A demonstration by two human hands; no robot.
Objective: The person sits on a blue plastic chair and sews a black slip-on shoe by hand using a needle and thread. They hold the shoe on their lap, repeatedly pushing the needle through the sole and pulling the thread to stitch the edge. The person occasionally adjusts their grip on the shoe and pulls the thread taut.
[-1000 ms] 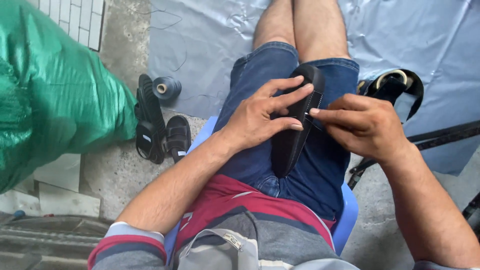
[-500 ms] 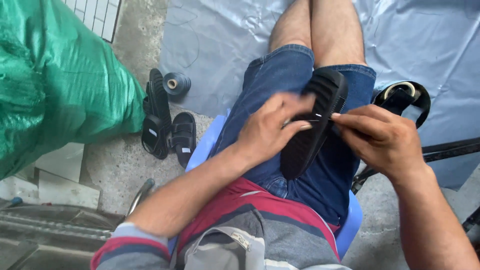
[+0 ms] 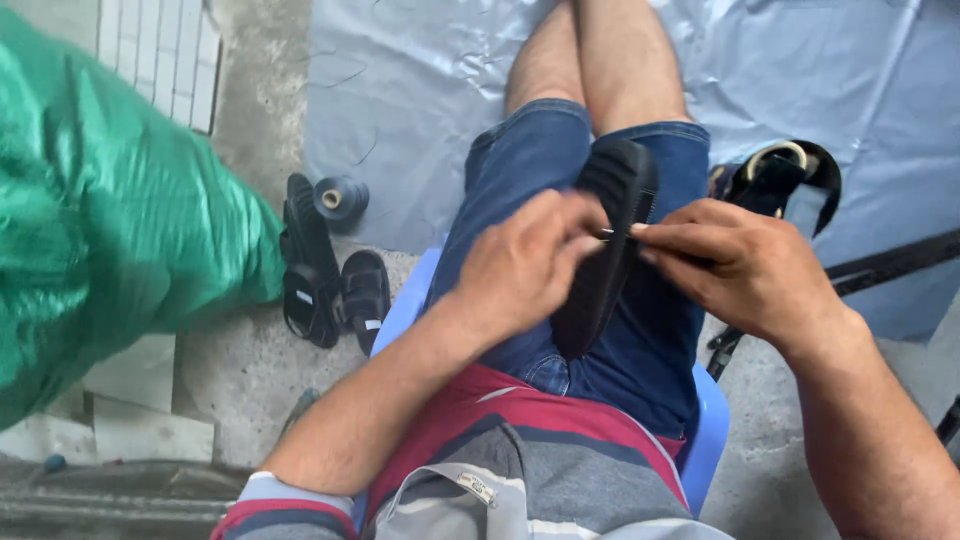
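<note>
A black sandal (image 3: 608,240) rests sole-up on my lap, lying along my denim shorts (image 3: 520,180). My left hand (image 3: 525,265) grips its left edge with fingers curled over the sole. My right hand (image 3: 745,265) presses on the right edge, its fingertips pinched around something thin and metallic, possibly a needle (image 3: 612,232), which is too small to make out. Both hands meet near the sandal's upper half.
A pair of black sandals (image 3: 325,275) and a dark thread spool (image 3: 342,198) lie on the concrete to my left. A big green plastic sack (image 3: 110,230) fills the left side. A blue-grey tarp (image 3: 420,90) covers the ground ahead; another black sandal (image 3: 780,175) lies right. I sit on a blue stool (image 3: 710,430).
The left hand has curled tighter over the sandal's edge and is blurred from motion. The right hand's fingertips have come closer to the left hand. The view has shifted slightly.
</note>
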